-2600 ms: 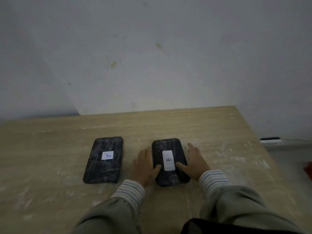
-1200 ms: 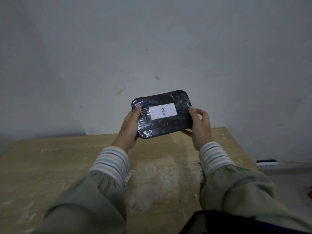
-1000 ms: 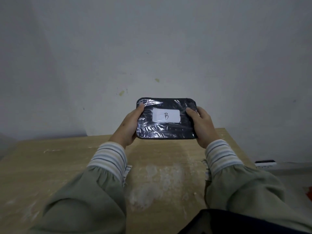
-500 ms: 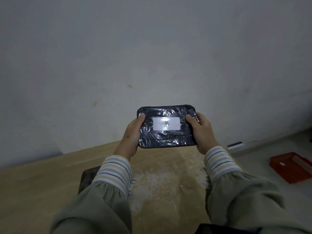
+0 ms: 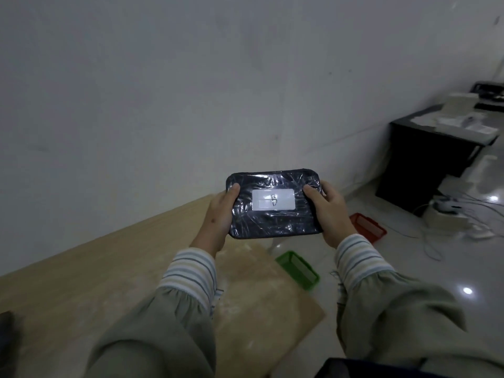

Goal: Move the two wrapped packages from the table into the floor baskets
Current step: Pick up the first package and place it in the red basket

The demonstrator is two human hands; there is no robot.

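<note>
I hold a dark wrapped package (image 5: 274,222) with a white label marked B up in the air over the far end of the wooden table (image 5: 81,274). My left hand (image 5: 219,216) grips its left end and my right hand (image 5: 328,211) grips its right end. A green basket (image 5: 297,269) stands on the floor just past the table's right edge. A red basket (image 5: 368,227) stands farther off, partly hidden behind my right hand. A dark shape (image 5: 6,331) at the left frame edge may be the second package; I cannot tell.
A black desk (image 5: 425,156) with papers and boxes stands against the wall at the far right. White cables and a power strip (image 5: 447,211) lie on the glossy floor beside it. The grey wall runs behind the table.
I lifted package B off the table with both hands and turned it level. My view has swung right, bringing the green basket, red basket and black desk into sight.
</note>
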